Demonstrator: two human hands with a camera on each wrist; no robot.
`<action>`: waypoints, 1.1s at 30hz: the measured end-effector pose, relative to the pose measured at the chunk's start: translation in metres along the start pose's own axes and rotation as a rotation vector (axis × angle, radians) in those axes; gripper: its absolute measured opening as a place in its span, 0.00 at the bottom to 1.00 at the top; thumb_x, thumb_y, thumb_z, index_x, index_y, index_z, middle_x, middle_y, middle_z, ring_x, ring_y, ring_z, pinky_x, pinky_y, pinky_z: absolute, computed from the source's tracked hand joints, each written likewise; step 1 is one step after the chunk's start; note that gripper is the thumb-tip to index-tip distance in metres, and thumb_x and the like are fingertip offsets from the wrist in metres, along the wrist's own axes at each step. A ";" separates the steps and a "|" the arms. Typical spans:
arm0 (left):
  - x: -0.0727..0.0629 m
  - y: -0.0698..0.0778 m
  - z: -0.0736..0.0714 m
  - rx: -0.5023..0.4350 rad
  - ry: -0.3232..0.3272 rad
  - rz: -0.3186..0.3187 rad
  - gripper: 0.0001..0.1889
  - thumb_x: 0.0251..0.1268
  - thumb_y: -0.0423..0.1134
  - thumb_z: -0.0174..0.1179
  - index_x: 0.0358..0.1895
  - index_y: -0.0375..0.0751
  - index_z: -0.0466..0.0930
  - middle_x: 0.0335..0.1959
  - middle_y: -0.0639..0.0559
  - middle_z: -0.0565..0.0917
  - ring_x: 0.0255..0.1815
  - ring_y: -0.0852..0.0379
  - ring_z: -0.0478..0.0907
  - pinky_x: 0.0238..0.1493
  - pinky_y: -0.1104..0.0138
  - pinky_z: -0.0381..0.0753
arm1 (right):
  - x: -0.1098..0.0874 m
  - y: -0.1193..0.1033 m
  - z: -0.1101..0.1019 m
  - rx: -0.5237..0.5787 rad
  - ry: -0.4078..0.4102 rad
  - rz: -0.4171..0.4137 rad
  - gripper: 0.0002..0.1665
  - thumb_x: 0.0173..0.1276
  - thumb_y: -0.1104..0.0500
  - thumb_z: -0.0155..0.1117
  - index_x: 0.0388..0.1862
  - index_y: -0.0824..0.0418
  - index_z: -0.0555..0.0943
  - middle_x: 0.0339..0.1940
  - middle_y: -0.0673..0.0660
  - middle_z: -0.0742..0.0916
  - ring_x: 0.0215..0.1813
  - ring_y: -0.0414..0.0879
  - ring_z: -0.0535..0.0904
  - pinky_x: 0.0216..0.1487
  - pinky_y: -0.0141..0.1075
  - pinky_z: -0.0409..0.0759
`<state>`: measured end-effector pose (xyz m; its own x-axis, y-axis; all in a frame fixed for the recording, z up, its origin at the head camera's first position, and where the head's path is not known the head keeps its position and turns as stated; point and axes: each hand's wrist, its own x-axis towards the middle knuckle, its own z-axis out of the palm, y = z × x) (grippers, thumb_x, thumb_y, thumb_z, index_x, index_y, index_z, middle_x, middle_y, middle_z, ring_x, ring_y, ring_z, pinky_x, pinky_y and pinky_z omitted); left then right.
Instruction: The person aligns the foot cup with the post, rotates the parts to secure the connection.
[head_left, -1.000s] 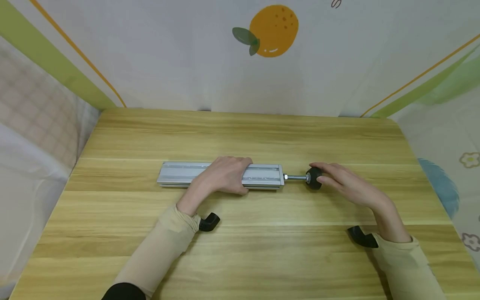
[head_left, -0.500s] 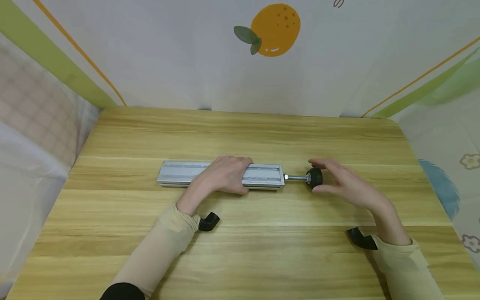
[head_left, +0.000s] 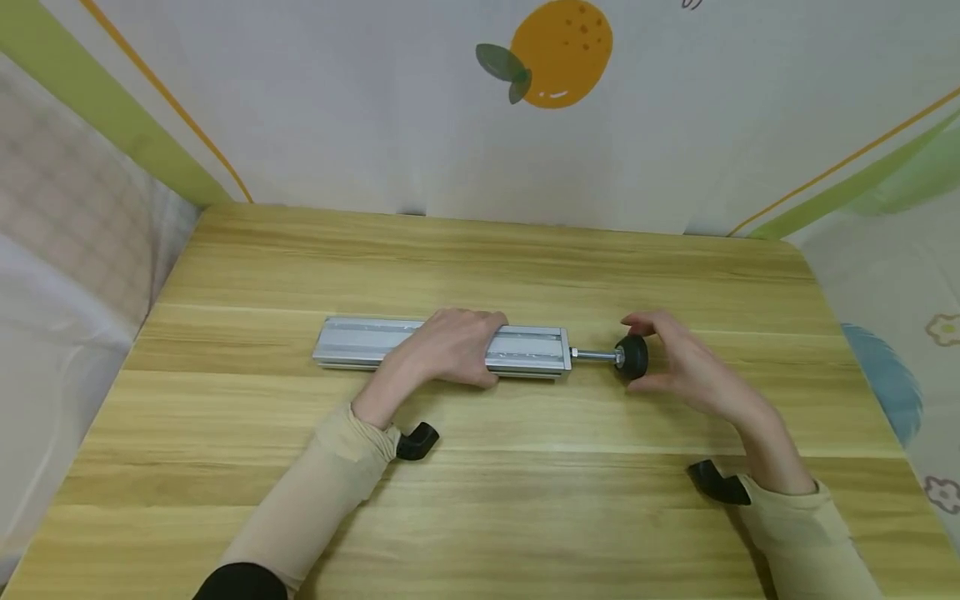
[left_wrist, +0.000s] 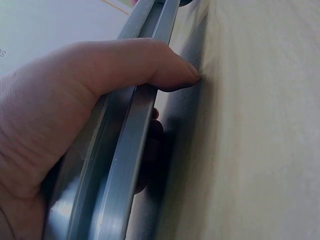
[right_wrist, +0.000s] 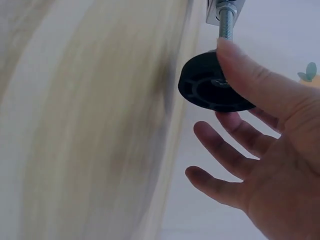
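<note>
My left hand [head_left: 450, 346] grips a long aluminium extrusion profile [head_left: 525, 350] lying on the table, thumb over the near side. The left wrist view shows the thumb [left_wrist: 165, 65] across its grooved edge and fingertips beneath. From the profile's right end plate sticks a threaded rod [head_left: 596, 356] with a nut and a round black levelling foot [head_left: 636, 357]. My right hand [head_left: 697, 367] has thumb and index finger curled round the foot's rim. In the right wrist view the thumb [right_wrist: 250, 75] overlaps the foot's edge, the index finger is partly hidden behind it, and the other fingers are spread.
The wooden table [head_left: 480, 517] has a white curtain [head_left: 375, 108] with a printed orange behind it. Patterned cloth hangs at both sides. Black angled pieces [head_left: 417, 442] protrude from both sleeves.
The right hand's fingers spread away from the foot, then come back round its rim with the index finger more bent. The left hand keeps its hold; the head view tilts slightly.
</note>
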<state>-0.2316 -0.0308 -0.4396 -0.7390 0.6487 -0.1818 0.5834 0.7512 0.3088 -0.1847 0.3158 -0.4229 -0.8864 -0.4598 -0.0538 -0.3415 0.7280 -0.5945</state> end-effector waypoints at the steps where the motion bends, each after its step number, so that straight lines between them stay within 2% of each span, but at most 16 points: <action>1: 0.000 0.000 0.000 -0.001 0.002 0.002 0.41 0.49 0.52 0.72 0.69 0.43 0.71 0.44 0.54 0.86 0.37 0.57 0.80 0.48 0.59 0.84 | -0.001 0.000 -0.001 0.000 0.001 0.000 0.49 0.56 0.62 0.81 0.73 0.62 0.65 0.68 0.63 0.78 0.70 0.58 0.72 0.66 0.58 0.71; 6: 0.000 0.000 0.001 0.006 0.011 0.010 0.40 0.48 0.52 0.72 0.68 0.43 0.73 0.41 0.56 0.85 0.35 0.57 0.79 0.45 0.60 0.83 | -0.006 0.000 -0.006 0.017 -0.012 0.004 0.38 0.66 0.56 0.74 0.72 0.58 0.69 0.69 0.60 0.79 0.70 0.55 0.73 0.66 0.47 0.71; 10: 0.000 0.000 0.001 0.005 0.011 0.010 0.41 0.48 0.52 0.72 0.68 0.43 0.72 0.41 0.56 0.85 0.35 0.58 0.78 0.46 0.59 0.83 | -0.007 0.001 -0.008 0.015 -0.052 0.028 0.32 0.75 0.53 0.65 0.73 0.58 0.69 0.71 0.59 0.79 0.72 0.56 0.73 0.66 0.51 0.73; 14: 0.000 0.000 0.001 0.000 0.008 0.005 0.42 0.48 0.52 0.72 0.69 0.43 0.72 0.41 0.56 0.85 0.35 0.57 0.78 0.48 0.58 0.83 | -0.007 0.002 -0.010 0.004 -0.108 0.071 0.31 0.81 0.48 0.55 0.76 0.57 0.66 0.74 0.58 0.76 0.76 0.56 0.70 0.69 0.55 0.71; 18: -0.001 0.000 0.001 0.000 0.009 0.004 0.41 0.48 0.52 0.72 0.69 0.44 0.72 0.39 0.57 0.84 0.34 0.57 0.78 0.47 0.58 0.83 | -0.007 0.004 -0.010 -0.002 -0.138 0.083 0.30 0.84 0.47 0.48 0.79 0.57 0.64 0.77 0.58 0.74 0.78 0.56 0.67 0.71 0.50 0.69; 24: 0.000 0.001 0.000 0.001 0.017 0.007 0.40 0.48 0.51 0.72 0.68 0.44 0.73 0.38 0.57 0.84 0.33 0.58 0.78 0.45 0.59 0.83 | -0.007 0.006 -0.009 -0.022 -0.138 0.082 0.31 0.86 0.47 0.41 0.80 0.57 0.63 0.79 0.60 0.72 0.80 0.59 0.65 0.74 0.46 0.67; 33: -0.001 0.001 0.000 0.005 0.009 0.004 0.40 0.48 0.52 0.73 0.67 0.44 0.73 0.37 0.57 0.83 0.32 0.58 0.78 0.41 0.61 0.83 | -0.005 0.006 -0.008 -0.017 -0.108 0.077 0.31 0.86 0.47 0.42 0.81 0.56 0.63 0.79 0.59 0.72 0.80 0.60 0.66 0.73 0.59 0.66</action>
<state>-0.2298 -0.0307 -0.4393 -0.7399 0.6503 -0.1721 0.5877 0.7494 0.3049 -0.1846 0.3269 -0.4194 -0.8715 -0.4541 -0.1853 -0.2803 0.7712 -0.5716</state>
